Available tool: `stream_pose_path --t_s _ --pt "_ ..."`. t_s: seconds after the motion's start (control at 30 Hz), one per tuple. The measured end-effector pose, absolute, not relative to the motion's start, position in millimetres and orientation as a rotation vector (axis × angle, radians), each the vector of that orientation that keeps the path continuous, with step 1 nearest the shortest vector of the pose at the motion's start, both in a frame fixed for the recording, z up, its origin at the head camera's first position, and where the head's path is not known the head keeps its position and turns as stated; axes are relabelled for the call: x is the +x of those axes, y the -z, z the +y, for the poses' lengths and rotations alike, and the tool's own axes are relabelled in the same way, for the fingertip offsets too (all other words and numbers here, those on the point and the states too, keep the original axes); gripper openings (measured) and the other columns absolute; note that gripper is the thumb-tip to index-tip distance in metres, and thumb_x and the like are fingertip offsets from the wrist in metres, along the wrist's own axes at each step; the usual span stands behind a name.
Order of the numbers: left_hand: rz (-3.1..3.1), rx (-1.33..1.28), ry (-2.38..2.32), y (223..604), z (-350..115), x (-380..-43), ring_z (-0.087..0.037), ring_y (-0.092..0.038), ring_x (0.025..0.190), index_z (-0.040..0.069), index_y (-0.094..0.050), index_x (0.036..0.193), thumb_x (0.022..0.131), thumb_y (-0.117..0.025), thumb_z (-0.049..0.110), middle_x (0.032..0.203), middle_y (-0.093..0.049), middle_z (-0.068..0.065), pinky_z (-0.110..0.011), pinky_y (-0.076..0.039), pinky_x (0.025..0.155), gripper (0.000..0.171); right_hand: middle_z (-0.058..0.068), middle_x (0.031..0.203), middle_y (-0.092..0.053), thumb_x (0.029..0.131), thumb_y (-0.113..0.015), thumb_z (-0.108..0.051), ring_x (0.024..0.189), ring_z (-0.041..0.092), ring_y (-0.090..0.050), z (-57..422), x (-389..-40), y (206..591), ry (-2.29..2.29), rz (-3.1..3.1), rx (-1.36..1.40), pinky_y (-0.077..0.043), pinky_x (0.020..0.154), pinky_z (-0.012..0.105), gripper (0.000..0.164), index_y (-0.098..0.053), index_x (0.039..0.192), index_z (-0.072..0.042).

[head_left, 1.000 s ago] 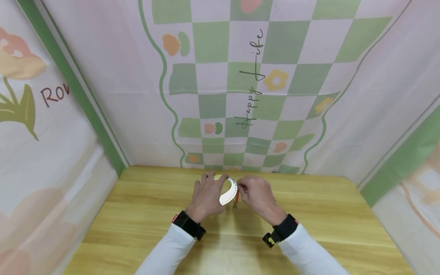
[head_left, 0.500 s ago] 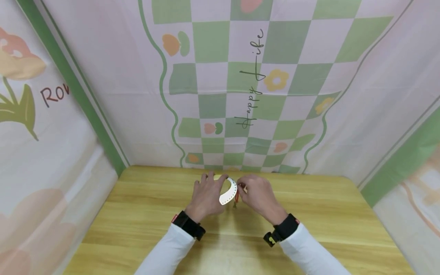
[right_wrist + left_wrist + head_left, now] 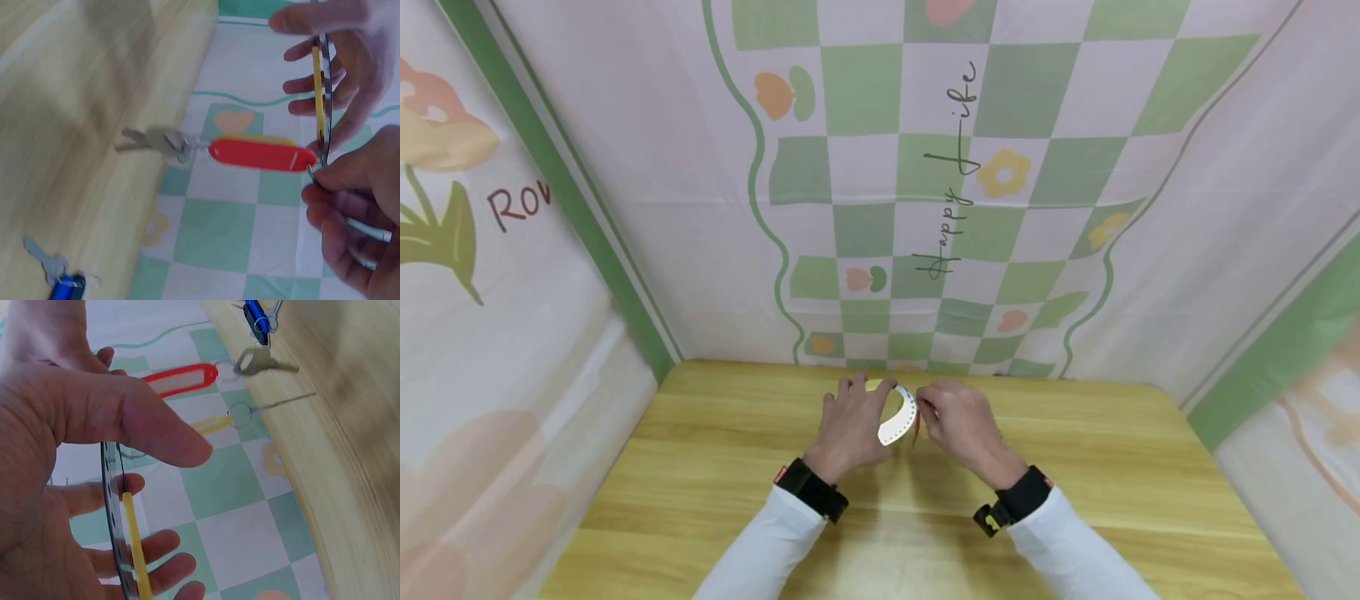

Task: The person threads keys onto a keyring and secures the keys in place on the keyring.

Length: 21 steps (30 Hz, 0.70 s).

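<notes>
My left hand (image 3: 850, 421) grips a thin, curved white plate (image 3: 897, 427) with a row of small holes along its edge. Seen edge-on in the left wrist view, the plate has a yellow tag (image 3: 135, 547) hanging alongside. Thumb and fingers of my right hand (image 3: 362, 200) pinch a small metal ring (image 3: 311, 174) right at the plate's edge. From that ring hangs a red key tag (image 3: 259, 154) with a key (image 3: 159, 142) on its far end. Another yellow key tag (image 3: 212, 423) with its own key (image 3: 284, 401) hangs close to the red one.
A wooden table (image 3: 737, 500) lies under both hands. On it, keys with a blue fob (image 3: 62, 289) lie near my right hand's side. A green and white checked cloth (image 3: 940, 200) rises behind the table's back edge.
Both hands stay almost in place at the plate's edge. The red tag and its key have turned and show narrower below the right hand.
</notes>
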<state>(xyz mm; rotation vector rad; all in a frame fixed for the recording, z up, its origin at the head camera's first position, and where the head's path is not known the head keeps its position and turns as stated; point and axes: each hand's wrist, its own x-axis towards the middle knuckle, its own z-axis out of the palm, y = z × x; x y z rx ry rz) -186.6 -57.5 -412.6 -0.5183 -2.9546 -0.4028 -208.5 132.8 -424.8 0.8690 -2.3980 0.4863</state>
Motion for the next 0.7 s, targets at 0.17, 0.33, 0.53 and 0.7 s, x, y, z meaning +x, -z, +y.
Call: stream_pose_path --t_s 0.17,0.33,0.53,0.7 --pt "-2.938 -0.558 0.379 412.5 -59.9 -187.4 -0.039 -0.052 0.113 0.022 -0.055 0.142 0.063 -0.090 0.021 0.126 -0.054 -0.018 -0.055 -0.048 0.082 0.087 0.001 0.078 -0.068 0.080 -0.080 -0.001 0.071 0.018 -0.066 138.0 -213.1 425.4 -0.376 -2.299 1.036 -0.053 0.055 0.032 0.011 -0.076 0.087 -0.009" --pt "-2.915 -0.537 0.367 411.4 -60.2 -187.5 -0.039 -0.052 0.114 0.023 -0.055 0.142 0.059 -0.090 0.019 0.126 -0.053 -0.018 -0.056 -0.047 0.084 0.090 0.001 0.082 -0.072 0.083 -0.079 -0.004 0.072 0.017 -0.067 137.0 -212.2 425.4 -0.449 -2.335 0.987 -0.054 0.058 0.032 0.007 -0.077 0.087 -0.009" --pt "-2.888 -0.502 0.353 411.5 -58.6 -186.0 -0.041 -0.048 0.121 0.022 -0.050 0.148 0.062 -0.089 0.024 0.131 -0.051 -0.021 -0.059 -0.046 0.089 0.094 0.001 0.079 -0.072 0.083 -0.078 -0.004 0.068 0.013 -0.066 132.4 -207.4 424.0 -0.654 -2.417 0.792 -0.054 0.060 0.030 0.006 -0.077 0.086 -0.009" --pt "-2.863 -0.501 0.322 412.4 -58.1 -186.4 -0.042 -0.047 0.124 0.022 -0.047 0.151 0.062 -0.088 0.025 0.133 -0.049 -0.022 -0.060 -0.045 0.091 0.098 0.002 0.079 -0.072 0.081 -0.078 -0.002 0.068 0.016 -0.067 131.9 -208.1 424.9 -0.620 -2.335 0.829 -0.055 0.059 0.033 0.007 -0.076 0.084 -0.008"
